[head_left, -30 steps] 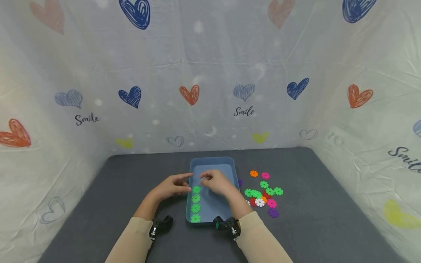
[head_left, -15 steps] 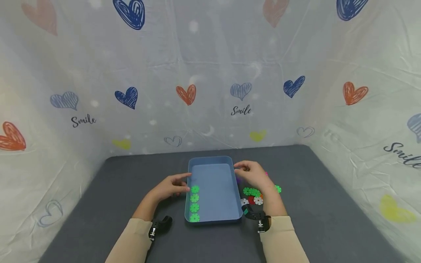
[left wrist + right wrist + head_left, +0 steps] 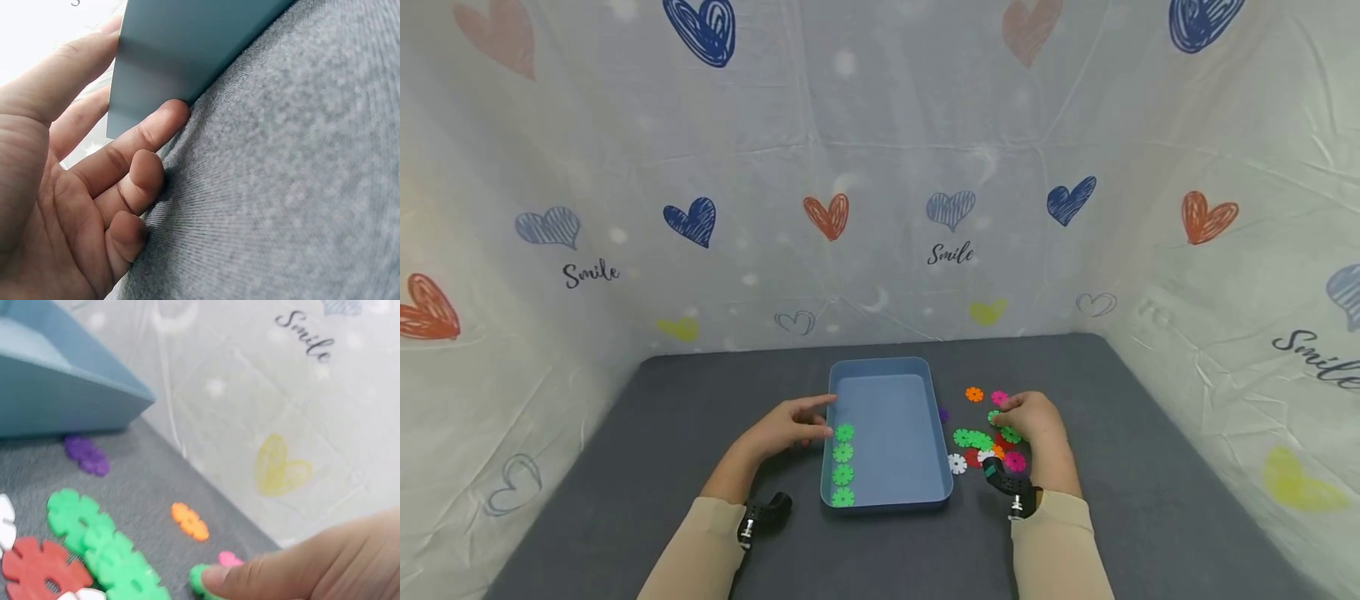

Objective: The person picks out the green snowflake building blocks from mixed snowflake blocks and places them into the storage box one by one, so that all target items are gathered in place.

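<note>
A blue tray (image 3: 887, 371) sits mid-table with several green snowflake discs (image 3: 843, 463) lined up along its inner left wall. My left hand (image 3: 817, 418) rests against the tray's outer left wall (image 3: 187, 50), its fingers (image 3: 147, 132) touching that wall low down. My right hand (image 3: 1004, 413) is over the loose pile of discs to the right of the tray. One fingertip (image 3: 240, 576) touches a green disc (image 3: 197, 578) on the mat, beside a pink disc (image 3: 229, 557). Nothing is lifted.
The loose pile holds green (image 3: 973, 438), red, white (image 3: 957, 463), pink (image 3: 1014, 461), orange (image 3: 973, 394) and purple (image 3: 87, 456) discs on a grey mat (image 3: 715, 400). A sheet printed with hearts walls the table at the back and on both sides.
My right hand left the tray, crossed its right wall and came down on the loose discs. The left hand and the tray stayed put.
</note>
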Available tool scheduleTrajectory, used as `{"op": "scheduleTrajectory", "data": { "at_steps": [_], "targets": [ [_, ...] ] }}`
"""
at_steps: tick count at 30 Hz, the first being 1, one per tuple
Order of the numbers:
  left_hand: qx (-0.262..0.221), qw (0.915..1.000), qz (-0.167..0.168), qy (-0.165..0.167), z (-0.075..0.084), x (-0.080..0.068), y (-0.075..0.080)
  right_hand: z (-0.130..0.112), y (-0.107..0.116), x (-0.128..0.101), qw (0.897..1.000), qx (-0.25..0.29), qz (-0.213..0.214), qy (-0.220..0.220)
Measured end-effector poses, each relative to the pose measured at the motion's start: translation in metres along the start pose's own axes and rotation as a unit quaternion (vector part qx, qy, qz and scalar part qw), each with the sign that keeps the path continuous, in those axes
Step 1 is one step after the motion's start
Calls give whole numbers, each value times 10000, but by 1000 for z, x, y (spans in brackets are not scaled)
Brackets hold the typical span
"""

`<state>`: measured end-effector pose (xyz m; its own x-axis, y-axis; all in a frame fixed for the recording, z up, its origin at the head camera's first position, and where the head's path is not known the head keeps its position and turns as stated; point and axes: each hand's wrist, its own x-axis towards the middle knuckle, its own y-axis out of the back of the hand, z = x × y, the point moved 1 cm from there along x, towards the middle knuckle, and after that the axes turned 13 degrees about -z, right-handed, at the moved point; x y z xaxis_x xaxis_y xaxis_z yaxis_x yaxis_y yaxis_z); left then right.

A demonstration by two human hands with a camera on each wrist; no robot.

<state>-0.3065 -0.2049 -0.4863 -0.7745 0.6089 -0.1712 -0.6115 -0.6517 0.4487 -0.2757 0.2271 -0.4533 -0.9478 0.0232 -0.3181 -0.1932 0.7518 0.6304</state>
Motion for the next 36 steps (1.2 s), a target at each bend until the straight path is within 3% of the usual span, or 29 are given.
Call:
{"op": "scheduleTrajectory", "data": {
  "at_steps": [8, 15, 20, 24, 28, 36],
  "targets": [
    [-22, 10000, 0, -12, 0, 0, 0, 4, -4, 3, 9988, -475, 95, -54],
    [-11, 10000, -6, -7, 1, 1, 1, -3, -8, 10, 9932, -1081, 323, 290],
    [38, 10000, -19, -8, 0, 1, 0, -6, -13, 13, 9909, -1167, 381, 553],
    [54, 10000, -41, -34, 0, 1, 0, -8, -15, 14, 9926, -865, 321, 793],
    [31, 10000, -51, -74, 1, 1, 0, -17, -12, 13, 9941, -165, 276, 1035],
    [35, 10000, -19, -91, 1, -1, 1, -51, -9, -1, 9840, 818, 388, 1532]
  ]
}}
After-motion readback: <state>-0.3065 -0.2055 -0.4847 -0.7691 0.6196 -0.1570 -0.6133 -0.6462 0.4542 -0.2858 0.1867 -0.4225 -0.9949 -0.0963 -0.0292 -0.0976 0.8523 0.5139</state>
